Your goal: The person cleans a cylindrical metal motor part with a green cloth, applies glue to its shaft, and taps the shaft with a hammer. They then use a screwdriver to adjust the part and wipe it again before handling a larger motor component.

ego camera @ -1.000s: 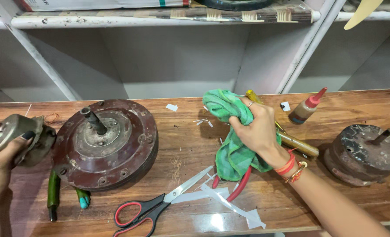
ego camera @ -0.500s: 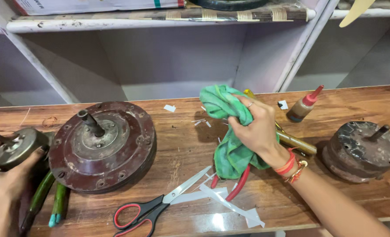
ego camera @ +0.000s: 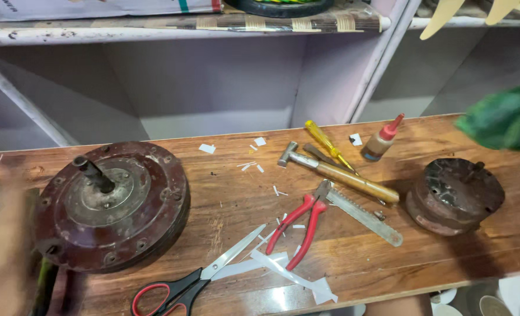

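Note:
My left hand point(ego camera: 2, 251) is a blurred shape at the far left edge, just beside the big dark-red round motor housing point(ego camera: 113, 205) with its upright shaft. A grey sliver of metal shows at the edge above the hand; whether it is held I cannot tell. A green cloth point(ego camera: 506, 117) hangs blurred in the air at the right edge, above a smaller rusty round part point(ego camera: 453, 196). My right hand itself is out of view.
On the wooden bench point(ego camera: 225, 199) lie a hammer point(ego camera: 342, 174), a yellow screwdriver point(ego camera: 324, 140), red pliers point(ego camera: 298, 225), a metal file point(ego camera: 365, 217), red-handled scissors point(ego camera: 195, 281), a red-capped glue bottle point(ego camera: 380, 140) and white paper scraps point(ego camera: 283, 269). A shelf wall stands behind.
The green cloth has been lifted off the bench and carried to the right, uncovering the hammer, screwdriver and pliers. My right hand has left the view. The left hand has dropped lower at the left edge.

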